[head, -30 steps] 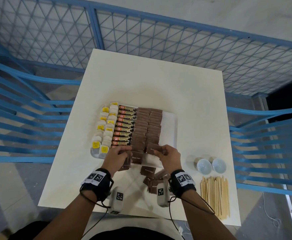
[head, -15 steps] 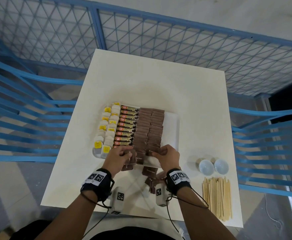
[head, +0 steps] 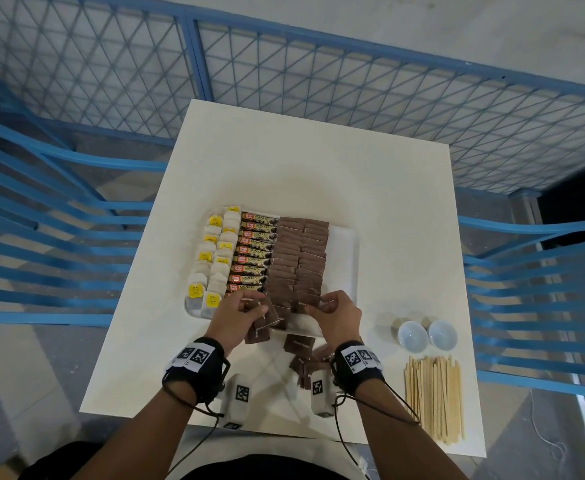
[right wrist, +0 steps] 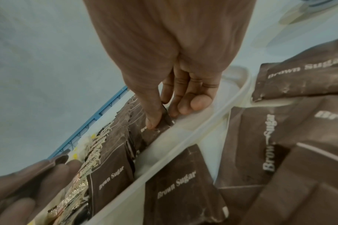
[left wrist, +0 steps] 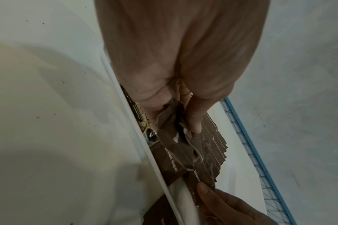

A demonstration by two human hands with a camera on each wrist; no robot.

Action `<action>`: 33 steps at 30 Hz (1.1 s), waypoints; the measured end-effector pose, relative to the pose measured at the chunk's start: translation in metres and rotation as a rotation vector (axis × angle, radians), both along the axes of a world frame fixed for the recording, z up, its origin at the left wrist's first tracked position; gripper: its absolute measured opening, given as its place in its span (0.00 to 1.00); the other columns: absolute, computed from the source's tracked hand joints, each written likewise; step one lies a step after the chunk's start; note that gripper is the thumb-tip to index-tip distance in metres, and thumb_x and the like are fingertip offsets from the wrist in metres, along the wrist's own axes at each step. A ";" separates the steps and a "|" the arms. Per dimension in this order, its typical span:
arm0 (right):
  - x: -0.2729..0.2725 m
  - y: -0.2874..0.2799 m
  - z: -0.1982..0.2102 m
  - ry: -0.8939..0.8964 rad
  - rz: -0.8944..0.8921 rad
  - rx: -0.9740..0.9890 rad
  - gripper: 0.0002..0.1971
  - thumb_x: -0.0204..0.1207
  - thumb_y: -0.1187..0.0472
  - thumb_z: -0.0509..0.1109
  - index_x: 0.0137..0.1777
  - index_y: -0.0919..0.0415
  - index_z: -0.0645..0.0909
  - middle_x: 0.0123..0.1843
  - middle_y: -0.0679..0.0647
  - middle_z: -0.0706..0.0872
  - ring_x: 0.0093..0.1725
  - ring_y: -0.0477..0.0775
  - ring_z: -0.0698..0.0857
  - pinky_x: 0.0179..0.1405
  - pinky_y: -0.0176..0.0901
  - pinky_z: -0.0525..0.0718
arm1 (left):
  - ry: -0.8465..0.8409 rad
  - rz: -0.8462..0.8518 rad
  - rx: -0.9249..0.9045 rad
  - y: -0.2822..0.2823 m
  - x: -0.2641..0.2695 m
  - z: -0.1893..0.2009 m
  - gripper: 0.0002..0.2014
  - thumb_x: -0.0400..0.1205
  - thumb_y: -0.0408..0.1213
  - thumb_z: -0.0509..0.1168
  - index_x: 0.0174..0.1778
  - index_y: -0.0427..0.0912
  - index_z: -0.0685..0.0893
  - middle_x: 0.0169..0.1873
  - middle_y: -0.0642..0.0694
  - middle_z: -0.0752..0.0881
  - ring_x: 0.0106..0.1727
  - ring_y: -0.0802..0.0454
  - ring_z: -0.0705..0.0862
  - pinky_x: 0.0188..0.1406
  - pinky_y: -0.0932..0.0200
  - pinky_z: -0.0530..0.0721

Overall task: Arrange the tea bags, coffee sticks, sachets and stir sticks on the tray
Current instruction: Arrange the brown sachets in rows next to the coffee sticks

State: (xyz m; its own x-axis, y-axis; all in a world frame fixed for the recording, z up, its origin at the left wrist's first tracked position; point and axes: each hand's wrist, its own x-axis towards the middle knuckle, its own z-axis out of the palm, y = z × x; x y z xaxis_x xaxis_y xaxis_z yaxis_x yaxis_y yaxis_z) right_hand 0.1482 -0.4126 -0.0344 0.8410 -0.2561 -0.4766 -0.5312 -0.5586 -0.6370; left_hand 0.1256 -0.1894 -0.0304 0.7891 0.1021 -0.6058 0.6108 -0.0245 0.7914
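1. Currently mid-step on the sachets: brown sugar sachets (head: 299, 258) laid in two overlapping columns on the tray (head: 344, 258), near end not yet filled.
2. Left hand (head: 233, 318) curled round a small bunch of sachets (left wrist: 176, 146) at the tray's near edge.
3. Right hand (head: 339, 315) pinching one sachet (right wrist: 158, 126) between thumb and fingers, setting it at the near end of the right column.
4. Next, by judgement: seat that sachet overlapping its neighbour, then feed another from the left-hand bunch; loose sachets (head: 299, 342) waiting on the surface (head: 318, 174).
5. Tea bags (head: 211, 258) and coffee sticks (head: 254, 252) already in rows; stir sticks (head: 434, 396) off-tray beside two white cups (head: 426, 336).
6. Hidden: count in the bunch; sachets under the right wrist; tray's near rim behind both hands.
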 end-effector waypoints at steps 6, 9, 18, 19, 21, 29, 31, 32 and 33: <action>-0.004 0.016 0.007 -0.123 0.112 0.057 0.11 0.76 0.46 0.78 0.50 0.51 0.85 0.45 0.42 0.88 0.45 0.43 0.86 0.44 0.33 0.83 | 0.002 0.040 -0.023 -0.004 0.001 0.000 0.08 0.82 0.28 0.74 0.53 0.42 0.85 0.50 0.40 0.91 0.48 0.44 0.92 0.41 0.47 0.92; -0.003 0.031 0.014 -0.065 0.359 0.181 0.14 0.76 0.43 0.77 0.54 0.51 0.88 0.47 0.40 0.89 0.46 0.35 0.86 0.47 0.30 0.83 | -0.019 0.027 -0.005 -0.008 0.003 0.000 0.06 0.82 0.34 0.76 0.52 0.42 0.86 0.49 0.40 0.91 0.49 0.40 0.92 0.50 0.38 0.92; 0.008 0.033 0.014 -0.113 0.381 0.229 0.02 0.76 0.57 0.79 0.44 0.52 0.88 0.40 0.40 0.88 0.39 0.30 0.83 0.39 0.19 0.75 | -0.043 -0.035 0.053 -0.005 0.001 0.005 0.04 0.81 0.39 0.78 0.46 0.46 0.89 0.44 0.43 0.92 0.49 0.41 0.91 0.52 0.35 0.91; 0.008 0.033 0.014 -0.123 0.365 0.235 0.02 0.77 0.58 0.79 0.45 0.51 0.88 0.40 0.39 0.88 0.39 0.29 0.83 0.40 0.20 0.76 | -0.034 -0.029 0.037 -0.004 0.001 0.006 0.04 0.80 0.39 0.79 0.47 0.47 0.90 0.45 0.43 0.92 0.50 0.40 0.92 0.51 0.32 0.92; 0.007 0.034 0.013 -0.139 0.326 0.247 0.01 0.78 0.58 0.77 0.47 0.52 0.89 0.40 0.38 0.88 0.40 0.30 0.84 0.44 0.24 0.78 | -0.049 -0.033 0.027 -0.004 0.001 0.009 0.06 0.79 0.38 0.79 0.49 0.51 0.93 0.45 0.45 0.93 0.51 0.41 0.92 0.54 0.31 0.91; 0.004 0.040 0.006 -0.081 0.278 0.304 0.06 0.75 0.49 0.78 0.46 0.50 0.91 0.40 0.44 0.91 0.39 0.42 0.87 0.43 0.41 0.87 | -0.047 0.004 0.038 -0.009 0.001 0.018 0.01 0.82 0.35 0.76 0.47 0.45 0.94 0.41 0.42 0.93 0.40 0.41 0.92 0.42 0.33 0.93; 0.005 0.038 0.006 -0.084 0.208 0.339 0.04 0.79 0.56 0.76 0.45 0.52 0.92 0.38 0.47 0.91 0.34 0.45 0.86 0.39 0.46 0.86 | -0.054 0.016 0.061 -0.009 0.001 0.019 0.03 0.83 0.36 0.75 0.47 0.47 0.93 0.41 0.42 0.93 0.41 0.41 0.91 0.41 0.33 0.93; 0.004 0.038 0.006 -0.077 0.169 0.352 0.05 0.80 0.58 0.74 0.45 0.53 0.92 0.37 0.50 0.91 0.33 0.49 0.85 0.36 0.48 0.85 | -0.054 0.015 0.068 -0.010 0.002 0.019 0.03 0.84 0.36 0.74 0.47 0.47 0.93 0.42 0.42 0.93 0.41 0.40 0.91 0.40 0.34 0.93; 0.004 0.039 0.006 -0.068 0.129 0.371 0.06 0.80 0.59 0.74 0.45 0.55 0.92 0.37 0.54 0.90 0.31 0.54 0.84 0.33 0.51 0.84 | -0.053 0.023 0.066 -0.011 0.002 0.019 0.03 0.84 0.37 0.74 0.48 0.47 0.93 0.42 0.41 0.92 0.41 0.40 0.91 0.40 0.35 0.93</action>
State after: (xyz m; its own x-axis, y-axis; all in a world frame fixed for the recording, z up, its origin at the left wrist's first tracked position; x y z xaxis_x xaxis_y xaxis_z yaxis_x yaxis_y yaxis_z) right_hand 0.1519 -0.3740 -0.0282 0.8880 0.0327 -0.4587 -0.4211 -0.3432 -0.8396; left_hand 0.1272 -0.2003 -0.0111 0.8166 0.1591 -0.5549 0.5694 -0.0640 0.8196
